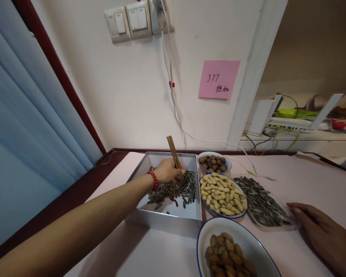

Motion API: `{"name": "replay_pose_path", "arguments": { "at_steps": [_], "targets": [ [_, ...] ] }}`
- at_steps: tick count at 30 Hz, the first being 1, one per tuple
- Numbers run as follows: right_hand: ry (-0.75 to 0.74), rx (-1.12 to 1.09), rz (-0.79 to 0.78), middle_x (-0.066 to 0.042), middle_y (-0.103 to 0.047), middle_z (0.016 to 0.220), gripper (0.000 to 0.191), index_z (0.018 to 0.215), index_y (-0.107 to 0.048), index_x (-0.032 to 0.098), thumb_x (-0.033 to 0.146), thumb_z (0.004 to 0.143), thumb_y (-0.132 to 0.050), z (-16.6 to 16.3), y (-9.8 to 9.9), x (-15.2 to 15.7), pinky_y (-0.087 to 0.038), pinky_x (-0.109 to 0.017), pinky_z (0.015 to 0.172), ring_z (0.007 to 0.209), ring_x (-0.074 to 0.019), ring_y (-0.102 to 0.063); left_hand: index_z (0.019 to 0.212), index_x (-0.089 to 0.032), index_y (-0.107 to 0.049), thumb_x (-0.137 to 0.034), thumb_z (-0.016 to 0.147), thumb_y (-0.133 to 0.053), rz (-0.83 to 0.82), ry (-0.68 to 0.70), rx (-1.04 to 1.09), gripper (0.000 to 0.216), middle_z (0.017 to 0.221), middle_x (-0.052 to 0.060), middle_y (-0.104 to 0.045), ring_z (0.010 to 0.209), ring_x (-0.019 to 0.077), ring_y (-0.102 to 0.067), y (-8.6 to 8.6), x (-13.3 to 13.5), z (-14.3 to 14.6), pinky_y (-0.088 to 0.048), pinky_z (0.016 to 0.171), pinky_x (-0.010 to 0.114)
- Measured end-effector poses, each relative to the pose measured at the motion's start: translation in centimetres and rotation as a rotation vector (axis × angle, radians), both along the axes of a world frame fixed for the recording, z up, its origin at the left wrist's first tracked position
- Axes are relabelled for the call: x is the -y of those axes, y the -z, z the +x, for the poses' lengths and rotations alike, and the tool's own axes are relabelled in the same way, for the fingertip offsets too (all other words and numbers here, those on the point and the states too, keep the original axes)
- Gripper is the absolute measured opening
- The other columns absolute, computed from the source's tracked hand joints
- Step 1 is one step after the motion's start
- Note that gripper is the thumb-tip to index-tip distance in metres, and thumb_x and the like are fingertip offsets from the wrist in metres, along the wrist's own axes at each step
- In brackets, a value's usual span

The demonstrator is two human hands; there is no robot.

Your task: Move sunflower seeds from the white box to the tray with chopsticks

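A table under a pale pink cloth point(320, 184) fills the lower part of the room's view, and a white square cardboard box point(167, 221) stands on it near the wall. Just right of the box's near corner is a white enamel plate with a blue rim point(248, 234), holding brown almonds point(226, 256). Directly right of the box, touching its side, a second blue-rimmed plate point(212, 211) is heaped with pale peanuts in their shells point(222, 194). Right of that, well apart from the box, lies a clear flat plastic tray of sunflower seeds point(261, 204). Off the box's far right corner stands a small white bowl point(202, 169) of round brown nuts point(214, 163).

The right hand point(325, 231) rests palm down on the cloth beyond the tray, fingers stretched out and close together, holding nothing. The left hand point(168, 170) hangs over the box, fingers curled tight around a pair of brown wooden chopsticks point(173, 150). Their tips point down into the striped sunflower seeds point(175, 190) spread across the box floor; I cannot tell whether a seed is caught between them. A red bead bracelet point(153, 180) circles that wrist.
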State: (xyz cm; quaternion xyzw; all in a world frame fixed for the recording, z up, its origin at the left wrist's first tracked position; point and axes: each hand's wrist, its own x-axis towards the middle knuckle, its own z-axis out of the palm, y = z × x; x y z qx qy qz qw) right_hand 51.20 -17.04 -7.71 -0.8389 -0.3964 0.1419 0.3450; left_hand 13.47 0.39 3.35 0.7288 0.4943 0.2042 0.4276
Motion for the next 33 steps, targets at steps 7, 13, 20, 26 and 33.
{"name": "replay_pose_path", "arguments": {
  "at_steps": [7,13,20,26,33],
  "targets": [
    [0.012,-0.012,-0.032,-0.005,-0.065,0.109,0.051,0.087,-0.062,0.029,0.064,0.059,-0.037,-0.8,-1.1,-0.1,-0.037,-0.038,0.097,0.107,-0.0285,-0.055,0.083,-0.014,-0.068,-0.023,0.072,-0.062,0.045,0.050,-0.046,0.015,0.072,0.005,-0.067,0.066,0.0169,-0.063,0.7,-0.3,-0.4,-0.051,0.049,0.023],
    [0.015,0.000,-0.067,-0.005,-0.065,0.110,0.055,0.088,-0.062,0.029,0.067,0.058,-0.036,-0.5,-1.0,-0.2,-0.039,-0.040,0.095,0.107,-0.0293,-0.055,0.080,-0.013,-0.068,-0.024,0.074,-0.061,0.081,0.018,-0.084,0.014,0.070,0.005,-0.069,0.062,0.0167,-0.064,1.1,-0.3,-0.2,-0.050,0.052,0.024],
    [-0.001,0.013,-0.051,-0.005,-0.065,0.109,0.054,0.088,-0.062,0.029,0.068,0.060,-0.039,0.1,-0.2,-0.2,-0.038,-0.041,0.095,0.107,-0.0297,-0.055,0.077,-0.014,-0.068,-0.025,0.074,-0.061,0.149,-0.029,-0.083,0.013,0.067,0.005,-0.070,0.060,0.0171,-0.065,1.7,-0.6,-0.2,-0.050,0.054,0.025],
    [0.001,0.006,-0.030,-0.005,-0.066,0.106,0.051,0.085,-0.063,0.029,0.066,0.060,-0.039,-0.1,-0.4,-0.1,-0.040,-0.041,0.094,0.104,-0.0296,-0.057,0.075,-0.013,-0.066,-0.021,0.074,-0.062,0.053,-0.092,0.012,0.009,0.064,0.006,-0.068,0.058,0.0173,-0.065,1.5,-0.7,-0.2,-0.051,0.052,0.026],
    [-0.016,0.045,0.059,-0.005,-0.067,0.102,0.046,0.086,-0.064,0.029,0.065,0.068,-0.041,0.9,1.2,-0.3,-0.043,-0.042,0.089,0.100,-0.0294,-0.059,0.074,-0.011,-0.063,-0.017,0.073,-0.066,-0.012,-0.209,0.277,0.006,0.062,0.005,-0.066,0.056,0.0144,-0.064,-1.5,-0.2,-1.4,-0.054,0.055,0.025]
  ]
}}
